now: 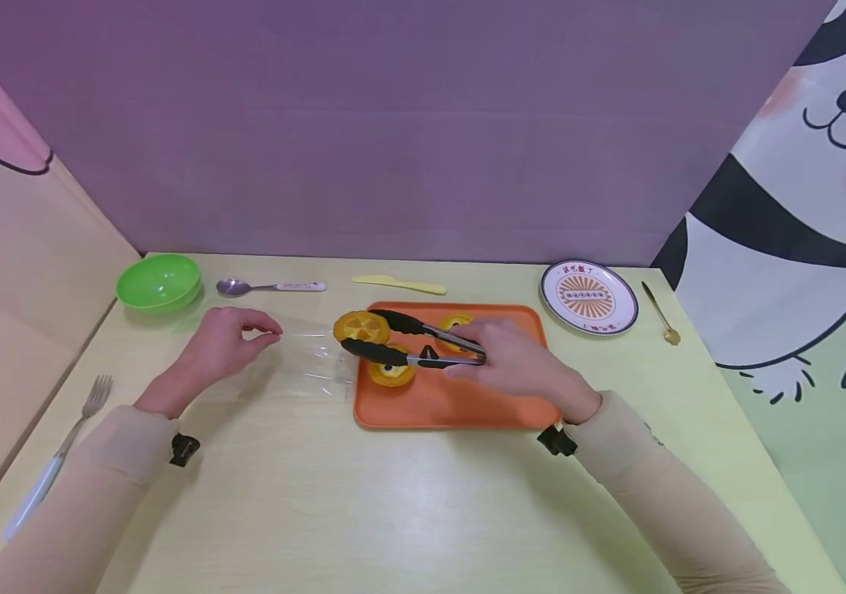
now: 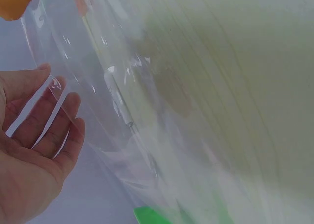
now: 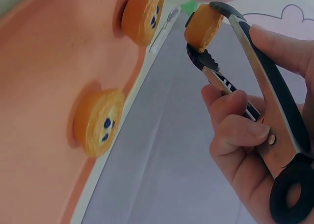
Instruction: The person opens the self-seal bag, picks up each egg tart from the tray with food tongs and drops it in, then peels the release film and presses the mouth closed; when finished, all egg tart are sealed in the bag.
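Observation:
My right hand (image 1: pixel 515 363) grips a pair of tongs (image 1: pixel 446 361) with black tips and steel arms. Between the tips sits a small orange-yellow tart (image 1: pixel 361 327), held up over the left end of the orange tray (image 1: pixel 460 417). On that tray lie two more tarts with dark blue dots, one (image 1: pixel 393 376) below the tong tips and one (image 1: pixel 456 320) partly behind the tongs. My left hand (image 1: pixel 225 351) pinches the edge of a clear plastic bag (image 2: pixel 113 91) between thumb and forefinger. The bag spreads from the hand toward the tray.
A green bowl (image 1: pixel 159 285), a spoon (image 1: pixel 270 287), a yellow knife (image 1: pixel 399 285) and a patterned plate (image 1: pixel 589 298) line the back of the table. At the left edge lies a fork (image 1: pixel 59 458); a small gold spoon (image 1: pixel 662 315) lies at the right.

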{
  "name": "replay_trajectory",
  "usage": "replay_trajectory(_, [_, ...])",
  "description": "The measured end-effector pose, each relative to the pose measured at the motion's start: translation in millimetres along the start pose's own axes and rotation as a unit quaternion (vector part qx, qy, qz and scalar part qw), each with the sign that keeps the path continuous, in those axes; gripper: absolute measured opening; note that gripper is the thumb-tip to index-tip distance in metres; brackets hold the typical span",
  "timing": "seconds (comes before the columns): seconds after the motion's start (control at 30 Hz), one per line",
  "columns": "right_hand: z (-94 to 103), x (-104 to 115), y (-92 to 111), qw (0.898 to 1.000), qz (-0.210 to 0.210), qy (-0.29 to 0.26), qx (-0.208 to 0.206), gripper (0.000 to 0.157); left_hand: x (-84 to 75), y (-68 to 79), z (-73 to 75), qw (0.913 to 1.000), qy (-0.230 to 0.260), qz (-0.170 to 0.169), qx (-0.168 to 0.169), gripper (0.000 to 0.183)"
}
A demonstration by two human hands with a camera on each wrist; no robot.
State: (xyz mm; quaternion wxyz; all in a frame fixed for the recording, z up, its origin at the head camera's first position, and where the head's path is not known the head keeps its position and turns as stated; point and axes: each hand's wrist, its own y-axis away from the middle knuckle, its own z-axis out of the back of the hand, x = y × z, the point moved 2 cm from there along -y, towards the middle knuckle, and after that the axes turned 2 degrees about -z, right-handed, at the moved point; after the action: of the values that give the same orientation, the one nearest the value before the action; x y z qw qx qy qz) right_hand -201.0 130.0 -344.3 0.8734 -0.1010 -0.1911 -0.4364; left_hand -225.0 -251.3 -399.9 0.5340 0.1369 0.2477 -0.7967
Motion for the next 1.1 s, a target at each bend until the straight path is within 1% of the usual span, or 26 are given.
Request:
replay_trajectory(0.07, [-3.8, 2, -2, 1.000, 0.001, 0.005, 0.004, 0.029, -0.2, -0.3, -0.1, 1.0000, 0.001, 0.000, -0.002, 0.011])
replay_trajectory(0.17, [-8.9, 3, -4, 1.000, -0.004, 0.006, 0.015, 0.028, -0.4, 0.0, 0.2, 1.0000, 0.003, 0.003, -0.002, 0.012])
replay_trajectory(0.3, [-12.7, 5, -5, 1.000, -0.011, 0.004, 0.027, 0.032, -1.2, 0.2, 2.6, 1.0000, 0.006, 0.004, -0.003, 0.012])
replay_trajectory(0.43, [-14.8, 6, -7, 0.999, -0.018, 0.007, 0.035, 0.041, -0.3, 0.2, 4.8, 0.9999, 0.010, 0.007, -0.007, 0.011])
replay_trajectory(0.5, [-15.7, 7, -8, 0.999, -0.020, 0.013, 0.038, 0.045, 0.1, 0.2, 5.3, 0.9999, 0.011, 0.004, -0.013, 0.011])
replay_trajectory(0.73, [-17.8, 10, -11, 0.997, -0.022, 0.045, 0.056, 0.049, 0.5, -0.7, 5.3, 0.9995, 0.012, -0.007, -0.027, 0.010])
replay_trajectory(0.83, [-18.7, 13, -13, 0.996, -0.017, 0.060, 0.055, 0.052, 0.4, -1.7, 6.0, 0.9994, 0.018, -0.003, -0.028, 0.010])
replay_trajectory(0.93, [-18.2, 18, -14, 0.995, -0.021, 0.079, 0.053, 0.055, 0.2, -2.1, 6.9, 0.9993, 0.022, 0.005, -0.028, 0.010])
replay_trajectory(1.1, [-15.6, 24, -14, 0.994, -0.035, 0.085, 0.059, 0.056, -0.6, -1.3, 8.4, 0.9991, 0.026, 0.021, -0.025, 0.011])
